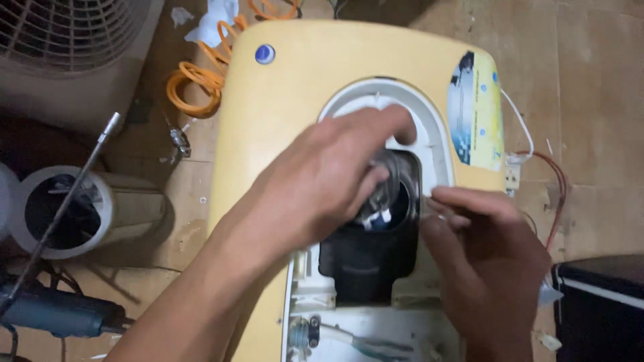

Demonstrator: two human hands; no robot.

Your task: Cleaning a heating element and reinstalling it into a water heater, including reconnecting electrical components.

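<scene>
A cream-yellow appliance casing [282, 107] lies on the floor with a round white-rimmed opening [429, 127] and a dark cavity [365, 258] in its middle. My left hand [322, 181] reaches over the opening, its fingers closed around a shiny round metal part [392, 184] at the hole's edge. My right hand [486, 248] sits at the right of the opening, fingertips pinched on the rim of the same metal part. What lies under the hands is hidden.
An orange coiled hose [198, 77] lies behind the casing. A grey cylinder [80, 208] with a metal rod [67, 194], a blue-grey power tool [57, 312] and a fan grille [67, 30] stand at left. Red and white wires [553, 181] trail right, beside a black box [600, 305].
</scene>
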